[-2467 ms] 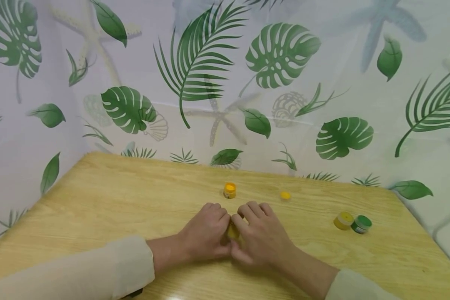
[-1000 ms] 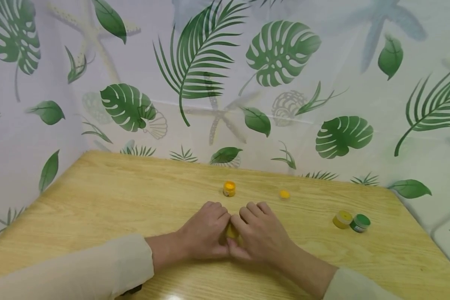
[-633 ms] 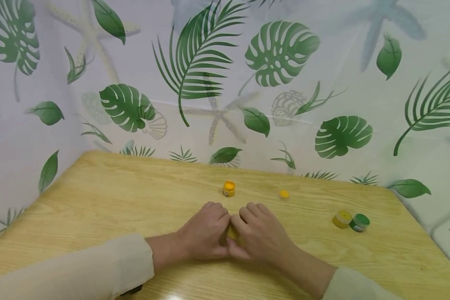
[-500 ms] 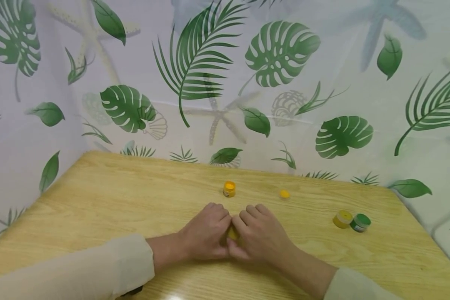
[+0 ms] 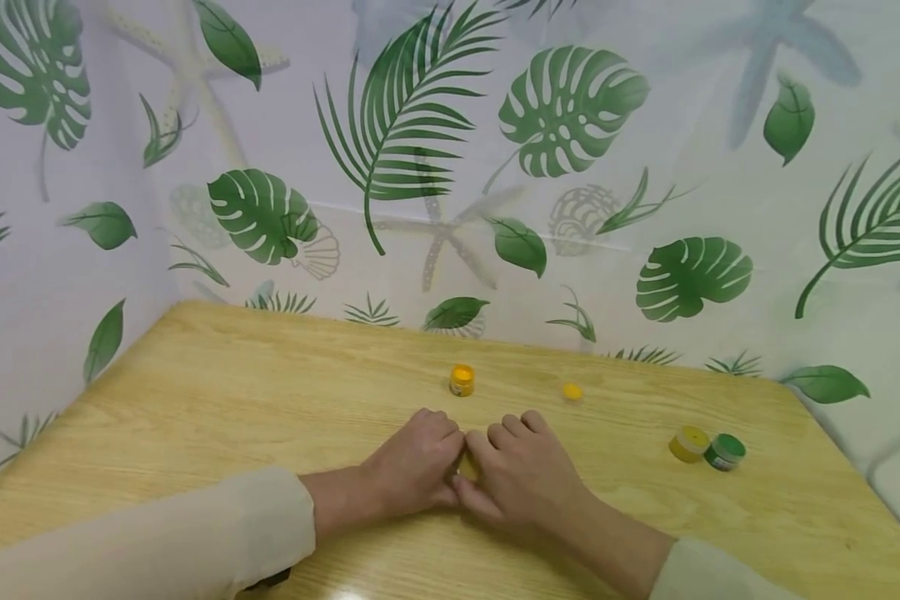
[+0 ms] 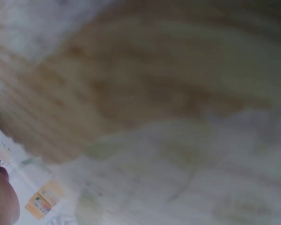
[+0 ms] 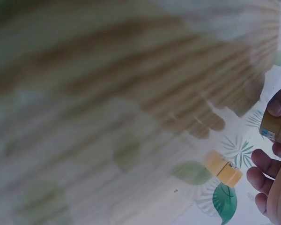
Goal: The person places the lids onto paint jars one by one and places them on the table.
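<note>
My left hand (image 5: 420, 458) and my right hand (image 5: 528, 471) meet low over the middle of the table, fingers curled round a small yellow paint jar (image 5: 468, 467). Most of that jar is covered by the hands in the head view. From the right wrist, the jar (image 7: 271, 125) shows with a pale label, pinched by the right hand (image 7: 277, 187). At the left wrist view's edge only part of the left hand (image 6: 2, 197) appears. Just beyond the hands stands an open orange paint jar (image 5: 462, 381). Right of it lies a small yellow-orange lid (image 5: 572, 392).
A yellow jar (image 5: 689, 445) and a green jar (image 5: 725, 452), both with lids on, stand side by side at the right of the wooden table (image 5: 270, 383). Behind rises a white leaf-patterned cloth (image 5: 435, 108).
Both hands stay together on the yellow jar, with only a slight shift of the fingers. The head view has moved a little; the other jars and the lid stay in place.
</note>
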The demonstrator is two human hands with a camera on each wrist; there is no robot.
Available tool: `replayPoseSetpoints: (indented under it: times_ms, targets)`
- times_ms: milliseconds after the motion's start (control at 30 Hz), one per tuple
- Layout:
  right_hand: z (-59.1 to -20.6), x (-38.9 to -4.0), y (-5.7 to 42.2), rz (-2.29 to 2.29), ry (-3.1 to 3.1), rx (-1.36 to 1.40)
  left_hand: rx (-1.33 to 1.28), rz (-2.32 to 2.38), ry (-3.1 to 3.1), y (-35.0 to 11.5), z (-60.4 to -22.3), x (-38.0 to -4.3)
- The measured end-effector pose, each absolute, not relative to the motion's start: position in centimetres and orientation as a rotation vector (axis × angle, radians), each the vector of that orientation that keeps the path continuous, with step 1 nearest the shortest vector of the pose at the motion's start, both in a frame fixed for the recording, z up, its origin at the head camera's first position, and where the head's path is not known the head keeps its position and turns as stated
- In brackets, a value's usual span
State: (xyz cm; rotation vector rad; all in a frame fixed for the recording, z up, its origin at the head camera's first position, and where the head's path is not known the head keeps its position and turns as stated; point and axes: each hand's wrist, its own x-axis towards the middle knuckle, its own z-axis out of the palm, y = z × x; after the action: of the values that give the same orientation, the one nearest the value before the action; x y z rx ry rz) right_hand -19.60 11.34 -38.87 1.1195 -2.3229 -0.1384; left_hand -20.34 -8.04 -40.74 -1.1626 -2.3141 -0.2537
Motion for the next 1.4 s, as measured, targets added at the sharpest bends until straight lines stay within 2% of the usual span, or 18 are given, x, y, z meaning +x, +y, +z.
replayPoseSetpoints:
  times_ms: [400,867,1400]
  targets:
    - [-39.0,-20.0,12.2,-0.15,-2.422,1.07,-1.117,-0.032,-2.529,-8.2,-40.4,-20.1]
    - [-38.3,-21.6,18.7,-0.273,-2.438,1.036,-1.047,-0.023,-2.687,-8.5,-39.8,-20.9]
    - [-38.4,-23.6,25.1,-0.292,-2.504,0.873,-0.772,-0.033,-2.866,-8.5,-39.7,-25.2]
